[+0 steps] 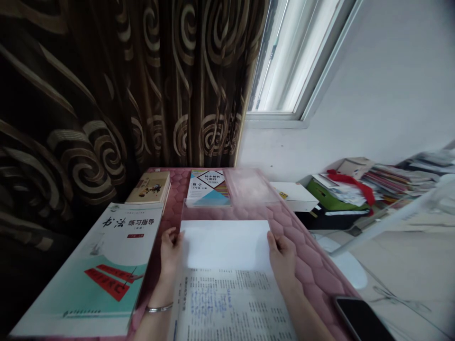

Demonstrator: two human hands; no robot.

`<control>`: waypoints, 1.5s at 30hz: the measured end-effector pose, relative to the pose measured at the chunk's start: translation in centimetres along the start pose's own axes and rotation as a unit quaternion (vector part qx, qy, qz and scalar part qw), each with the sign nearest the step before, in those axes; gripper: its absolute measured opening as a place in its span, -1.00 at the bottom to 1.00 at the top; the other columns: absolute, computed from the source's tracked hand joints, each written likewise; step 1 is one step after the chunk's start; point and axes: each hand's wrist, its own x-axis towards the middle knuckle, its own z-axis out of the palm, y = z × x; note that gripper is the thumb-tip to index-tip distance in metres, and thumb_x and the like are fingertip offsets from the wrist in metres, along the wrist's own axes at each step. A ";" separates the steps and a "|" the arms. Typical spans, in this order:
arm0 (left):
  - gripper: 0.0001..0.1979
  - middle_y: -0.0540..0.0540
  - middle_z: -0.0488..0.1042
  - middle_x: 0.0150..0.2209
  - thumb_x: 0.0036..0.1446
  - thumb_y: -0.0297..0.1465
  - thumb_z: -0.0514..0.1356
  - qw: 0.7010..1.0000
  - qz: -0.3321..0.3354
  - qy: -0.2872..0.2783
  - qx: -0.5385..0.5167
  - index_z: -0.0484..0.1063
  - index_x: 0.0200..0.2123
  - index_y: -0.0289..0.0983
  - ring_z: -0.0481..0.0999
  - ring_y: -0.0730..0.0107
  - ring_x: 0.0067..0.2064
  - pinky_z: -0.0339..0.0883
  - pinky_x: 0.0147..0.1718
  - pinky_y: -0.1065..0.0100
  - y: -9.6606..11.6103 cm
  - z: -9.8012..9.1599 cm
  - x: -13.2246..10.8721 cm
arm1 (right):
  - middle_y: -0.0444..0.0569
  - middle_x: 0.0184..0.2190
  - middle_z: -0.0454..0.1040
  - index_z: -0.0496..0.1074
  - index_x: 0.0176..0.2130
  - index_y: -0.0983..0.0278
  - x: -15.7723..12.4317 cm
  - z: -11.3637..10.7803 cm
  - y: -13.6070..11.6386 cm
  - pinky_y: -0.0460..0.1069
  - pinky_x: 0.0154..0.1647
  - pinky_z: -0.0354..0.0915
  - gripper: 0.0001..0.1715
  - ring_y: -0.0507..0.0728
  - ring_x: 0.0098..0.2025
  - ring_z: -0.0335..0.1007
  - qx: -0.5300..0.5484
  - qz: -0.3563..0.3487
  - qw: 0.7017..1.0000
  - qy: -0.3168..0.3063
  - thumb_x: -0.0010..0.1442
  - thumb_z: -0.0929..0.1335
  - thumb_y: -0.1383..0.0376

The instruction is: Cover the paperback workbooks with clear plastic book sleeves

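A white blank sheet of paper [225, 244] spans the space between my hands. My left hand [171, 246] pinches its left edge near the top corner, fingers curled. On the opposite edge my right hand [282, 253] grips it the same way, thumb on top. Below the blank part lies a printed page [231, 308] with lines of text and blue handwriting, between my forearms; whether it is one piece with the blank sheet I cannot tell. A silver bangle [159, 309] is on my left wrist.
A pink quilted tabletop [313, 274] carries a calligraphy workbook [117, 227], a tan book stack [148, 187], a maths workbook [209, 188] and a clear plastic sheet [250, 186]. A phone [360, 317] lies at lower right. Beyond are a white box [296, 196] and piled papers [337, 189].
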 end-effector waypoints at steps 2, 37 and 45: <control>-0.50 -0.18 0.56 -0.31 -0.14 -0.09 0.27 1.000 -0.003 -0.011 0.013 0.42 -0.18 -0.29 0.56 0.15 -0.26 0.41 -0.25 0.18 0.0 -0.1 0.0 | -0.08 -0.61 0.39 0.34 -0.52 0.20 -0.1 0.0 -0.1 0.01 -0.53 0.14 -0.52 0.14 -0.53 0.29 0.005 0.020 1.000 -0.003 0.13 0.28 -0.11; -0.53 -0.03 0.42 -0.59 -0.16 0.04 0.27 0.997 -0.015 -0.072 0.028 0.41 -0.58 -0.29 0.37 0.38 -0.50 0.21 -0.54 0.41 0.4 -0.4 -0.2 | -0.12 -0.60 0.38 0.42 -0.51 0.25 0.5 -0.2 0.2 -0.02 -0.58 0.13 -0.50 0.09 -0.55 0.19 0.145 0.064 0.985 -0.070 -0.08 0.43 -0.14; -0.54 0.01 0.35 -0.63 -0.05 0.04 0.21 0.995 0.005 -0.060 0.079 0.34 -0.60 -0.26 0.29 0.41 -0.52 0.16 -0.54 0.40 1.2 -0.5 -0.9 | -0.10 -0.61 0.37 0.31 -0.53 0.22 0.3 0.0 -0.3 -0.01 -0.55 0.16 -0.48 0.12 -0.54 0.24 0.043 0.059 0.995 -0.072 0.06 0.29 -0.17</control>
